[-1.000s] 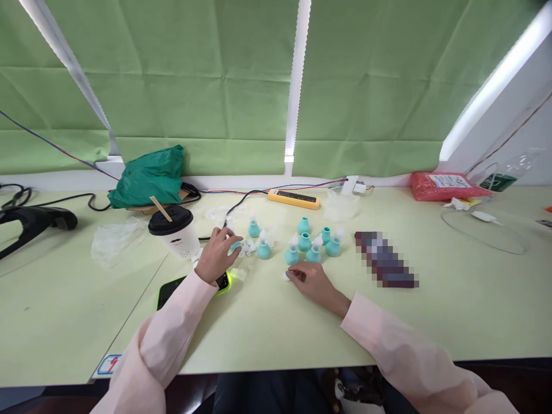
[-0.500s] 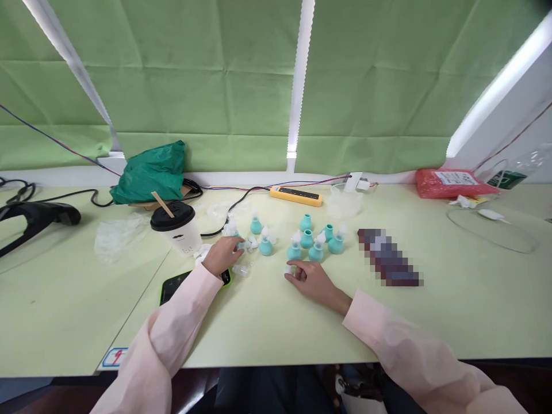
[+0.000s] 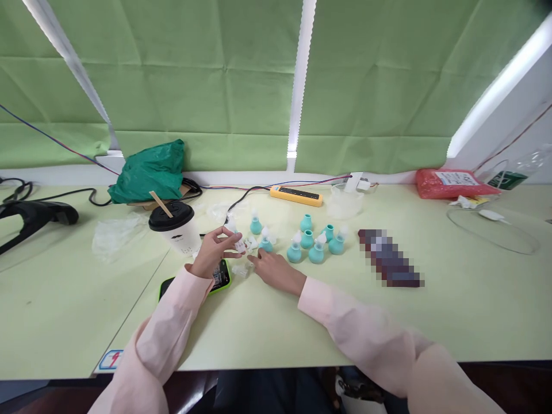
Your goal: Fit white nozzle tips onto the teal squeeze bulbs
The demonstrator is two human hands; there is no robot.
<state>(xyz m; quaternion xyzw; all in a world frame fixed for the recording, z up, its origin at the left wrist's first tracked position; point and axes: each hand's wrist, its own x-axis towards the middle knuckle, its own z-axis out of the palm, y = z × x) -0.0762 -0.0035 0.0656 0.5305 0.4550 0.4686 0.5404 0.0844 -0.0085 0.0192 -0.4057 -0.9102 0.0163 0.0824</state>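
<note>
My left hand (image 3: pixel 211 252) is closed in a pinch on a small clear plastic piece (image 3: pixel 240 246) with faint markings. Facing it, my right hand (image 3: pixel 276 271) has its fingertips together at some small white plastic parts (image 3: pixel 250 244); what it grips, if anything, is too small to name. Just behind those fingers stands a turquoise bulb with a clear tip (image 3: pixel 265 246). More turquoise bulbs (image 3: pixel 294 254) stand to the right, some with clear tips and some with bare open necks. A clear plastic piece (image 3: pixel 240 270) lies in front of the left fingertips.
Beside my left wrist are a phone in a green case (image 3: pixel 222 277) and a lidded paper cup (image 3: pixel 176 230). Farther back lie a green bag (image 3: pixel 150 172), a yellow power strip (image 3: pixel 296 196), a translucent tub (image 3: pixel 344 201) and a red package (image 3: pixel 452 183). A pixelated object (image 3: pixel 390 259) lies right.
My right hand has moved left, from in front of the bulbs to the small white parts. My left hand has drawn back slightly and turned, with a clear piece now showing between its fingers.
</note>
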